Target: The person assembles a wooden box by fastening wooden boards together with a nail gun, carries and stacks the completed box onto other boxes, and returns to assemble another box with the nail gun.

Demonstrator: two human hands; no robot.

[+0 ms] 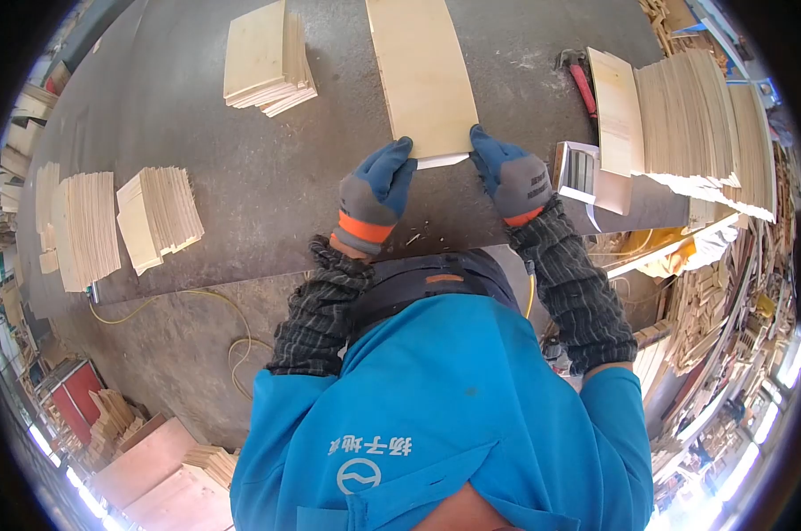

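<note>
Both hands wear blue and grey gloves with orange cuffs. A long, thin pale wooden board [427, 75] stretches away from me over the dark table [329, 177]. My left hand [375, 190] is closed on its near left corner, thumb and fingers pinching the edge. At the near right corner my right hand [513, 175] pinches it the same way. Below the near edge a bright white strip [442, 161] shows; I cannot tell whether it is a second sheet or the board's edge.
A stack of boards [263, 57] lies at the back left. More stacks [86, 230] [166, 217] stand at the left edge. On the right are a red-handled hammer [582, 87], a small box of metal strips [581, 170] and large board stacks [683, 115]. A yellow cable [232, 305] hangs below the table.
</note>
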